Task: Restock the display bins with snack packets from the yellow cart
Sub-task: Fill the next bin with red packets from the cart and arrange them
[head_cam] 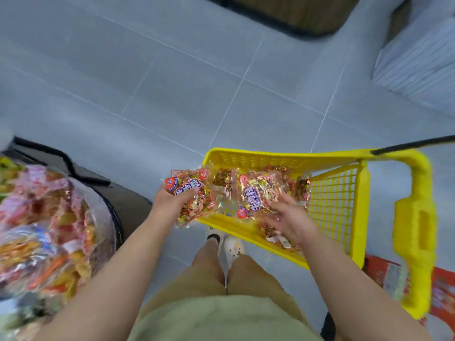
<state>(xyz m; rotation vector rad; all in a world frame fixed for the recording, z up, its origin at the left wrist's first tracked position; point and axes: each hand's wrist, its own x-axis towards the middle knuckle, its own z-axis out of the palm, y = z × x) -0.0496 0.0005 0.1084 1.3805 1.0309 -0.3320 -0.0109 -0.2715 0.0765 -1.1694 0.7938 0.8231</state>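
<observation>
The left hand (172, 201) is gripping a snack packet (193, 198) with curled fingers, just over the yellow cart's (270, 158) left rim. The right hand (290, 217) is reaching inside the cart, its fingers apparently pinching a second packet (256, 195). A blurred display bin (49, 230) is sitting well to the left.

Display bin (109, 225): our view of its packets is a colour smear; the left edge cuts it.
Cart handle (416, 227): blurred.
Left hand (170, 201): fingers behind the held packet (193, 196), hidden.
Right hand (289, 219): covers cart packets (273, 236); we cannot tell whether it grips.
Red packs (443, 291), lower right: blurred, cut off.
</observation>
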